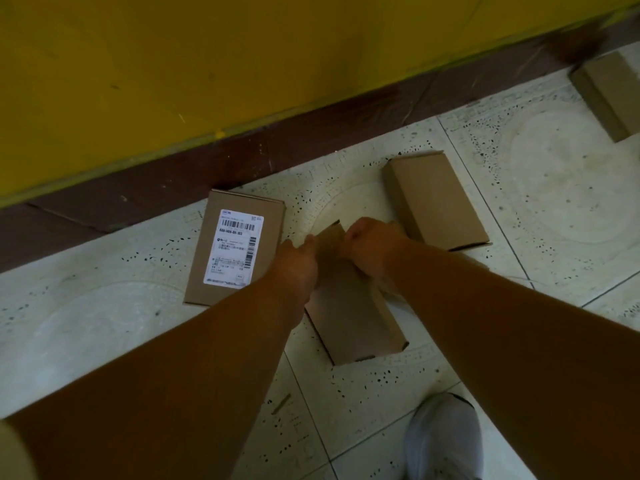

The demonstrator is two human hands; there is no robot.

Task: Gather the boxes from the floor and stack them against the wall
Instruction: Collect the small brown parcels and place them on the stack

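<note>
1. A pale tiled floor (554,202) with dark speckled patterning runs up to a dark brown skirting band (311,133), and above that the wall (207,57) is painted yellow.
2. Four brown cardboard boxes show on the floor, none of them stacked.
3. The labelled box (235,247) lies flat near the skirting, its far corner almost at the band; a white shipping label (235,249) with barcodes covers much of its top face.
4. The plain box (436,202) lies to the right of it, apart from the skirting, with its end flaps slightly loose.
5. The far box (609,95) sits at the upper right edge of the view, close to the skirting and partly cut off.
6. The middle box (353,313) lies between the two arms, angled, its near end toward the person.
7. The left hand (298,261) grips the far left edge of the middle box, fingers curled round it.
8. The right hand (374,244) is clenched on the far right edge of the same box, knuckles up.
9. Whether that box is lifted or touching the tiles cannot be told.
10. A light grey shoe (443,438) stands on the tiles at the bottom right.
</note>
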